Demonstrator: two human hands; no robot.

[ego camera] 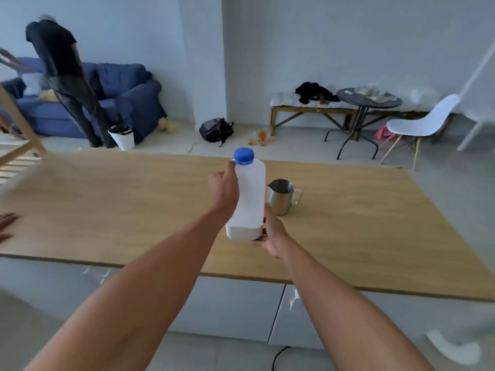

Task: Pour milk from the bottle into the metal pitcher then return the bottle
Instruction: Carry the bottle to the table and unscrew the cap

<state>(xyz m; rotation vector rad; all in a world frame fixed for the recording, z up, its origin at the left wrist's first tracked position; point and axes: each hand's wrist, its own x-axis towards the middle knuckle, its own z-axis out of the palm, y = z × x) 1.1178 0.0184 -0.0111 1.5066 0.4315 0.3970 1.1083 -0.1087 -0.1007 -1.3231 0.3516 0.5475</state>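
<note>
White bottle (247,199), capped, held by both hands' grip (224,187) (273,238), partly hides the steel pitcher (281,196).

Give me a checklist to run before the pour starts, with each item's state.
1. Bottle held firmly: ok, left hand near the top, right hand at the base.
2. Cap off: not ok, blue cap on.
3. Pitcher upright on the table: ok.
4. Pitcher mouth clear: ok.
5. Milk in bottle: ok, low level showing.
6. Pitcher empty: cannot tell.
</note>
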